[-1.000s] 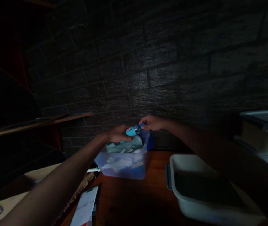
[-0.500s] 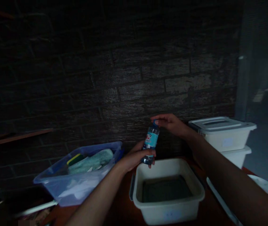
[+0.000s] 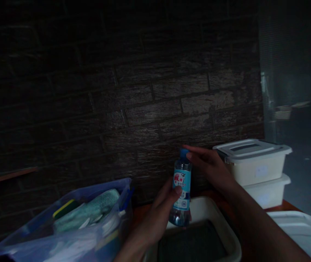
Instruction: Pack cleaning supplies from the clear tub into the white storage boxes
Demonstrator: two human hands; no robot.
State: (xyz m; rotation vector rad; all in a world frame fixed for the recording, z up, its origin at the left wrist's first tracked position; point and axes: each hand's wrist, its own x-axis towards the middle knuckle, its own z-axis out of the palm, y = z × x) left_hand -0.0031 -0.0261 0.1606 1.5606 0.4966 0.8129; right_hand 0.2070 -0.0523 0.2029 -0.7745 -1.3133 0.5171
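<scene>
A clear plastic bottle (image 3: 182, 174) with a light blue label stands nearly upright in front of me. My left hand (image 3: 163, 203) is wrapped around its body from the left, thumb across the label. At the top, my right hand (image 3: 206, 162) pinches the bottle's blue cap (image 3: 184, 153) between thumb and fingers. Below the bottle is a white plastic tub (image 3: 233, 238) holding a dark, flat thing (image 3: 193, 243) whose kind I cannot make out.
To the left stands a translucent blue bin (image 3: 21, 242) with a green cloth (image 3: 90, 211), a yellow-and-dark sponge (image 3: 66, 208) and white items. Two lidded white boxes (image 3: 258, 171) are stacked at the right, near a white lid (image 3: 303, 233). A dark brick wall (image 3: 144, 91) rises behind.
Both hands have carried the bottle from above the blue bin rightward to over the white tub. It has turned from tilted to nearly upright. My view has swung right.
</scene>
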